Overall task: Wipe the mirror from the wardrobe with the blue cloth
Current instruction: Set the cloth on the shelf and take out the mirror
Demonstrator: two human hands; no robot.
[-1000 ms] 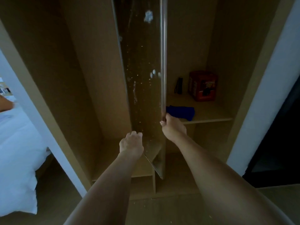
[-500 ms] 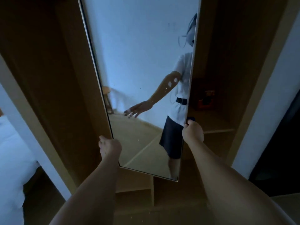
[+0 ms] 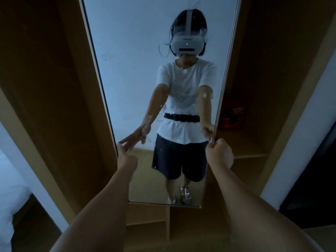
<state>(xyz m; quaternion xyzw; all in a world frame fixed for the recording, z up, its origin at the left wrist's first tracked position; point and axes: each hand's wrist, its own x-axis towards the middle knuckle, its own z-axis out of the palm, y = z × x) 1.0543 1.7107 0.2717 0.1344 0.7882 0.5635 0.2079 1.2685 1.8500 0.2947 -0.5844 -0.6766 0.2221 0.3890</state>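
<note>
In the middle of the frame, the tall, thin-framed rectangular mirror [image 3: 138, 73] stands upright before the wooden wardrobe [image 3: 54, 88], its glass flecked with white spots. The left hand [image 3: 127, 157] holds its left edge, fingers hidden behind; the right hand [image 3: 220, 154] grips its right edge. No writing is legible.

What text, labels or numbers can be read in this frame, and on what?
None can be read.
Red box on the wardrobe shelf, right of the mirror: it has printing, but it is too dark and blurred to make out.
Mirror: only smears and specks, no writing.
</note>
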